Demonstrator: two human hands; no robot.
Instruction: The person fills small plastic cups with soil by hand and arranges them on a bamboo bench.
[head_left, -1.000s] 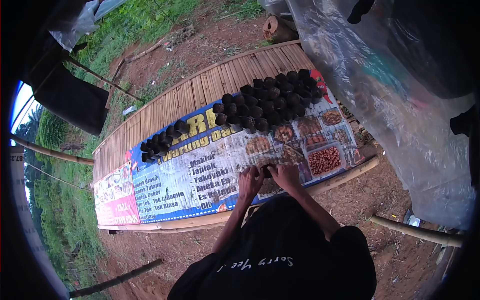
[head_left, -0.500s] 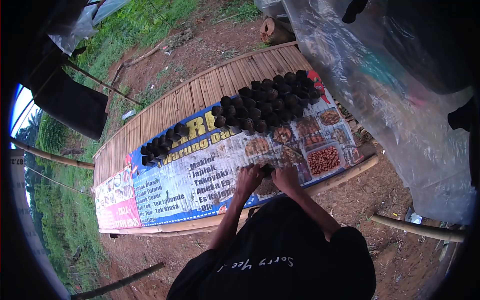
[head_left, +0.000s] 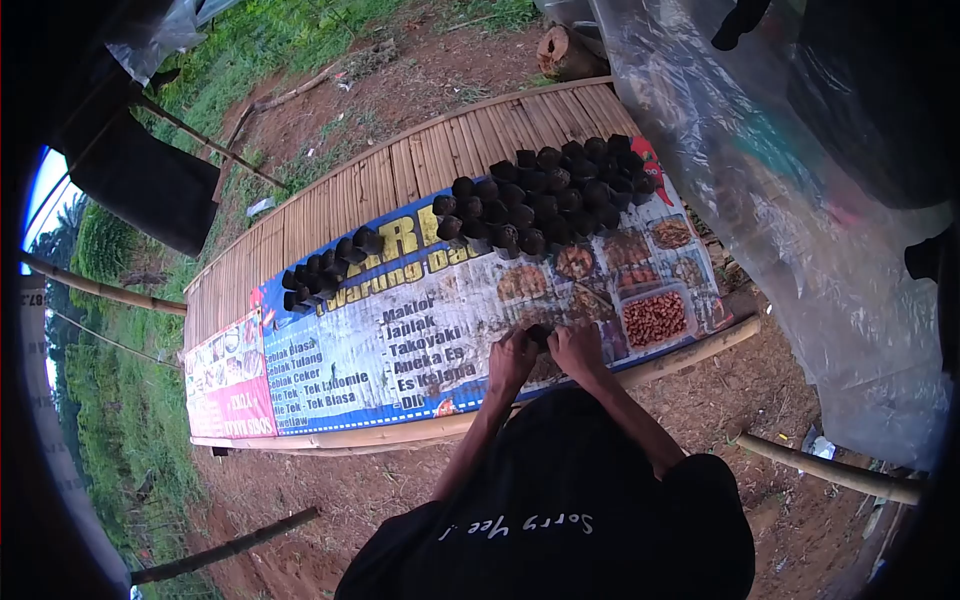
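A small black polybag [head_left: 540,333] is between my two hands, close to the near edge of the bamboo table. My left hand [head_left: 511,357] grips its left side with bent fingers. On the opposite side, my right hand [head_left: 578,348] has its fingers closed on the same bag. What is inside the bag cannot be made out. Beyond my hands, several filled black polybags [head_left: 540,205] stand packed together on the printed banner [head_left: 345,355]. A smaller row of black polybags [head_left: 315,280] stands further left, apart from the big group.
The banner covers most of the bamboo slat table [head_left: 400,165]. A clear plastic sheet [head_left: 700,200] hangs along the right side. A cut log [head_left: 568,52] lies past the far edge, and bamboo poles [head_left: 830,468] stick out on both sides.
The view has shifted slightly, so the table appears a little differently placed. Both hands stay on the small polybag, with the fingers slightly repositioned around it.
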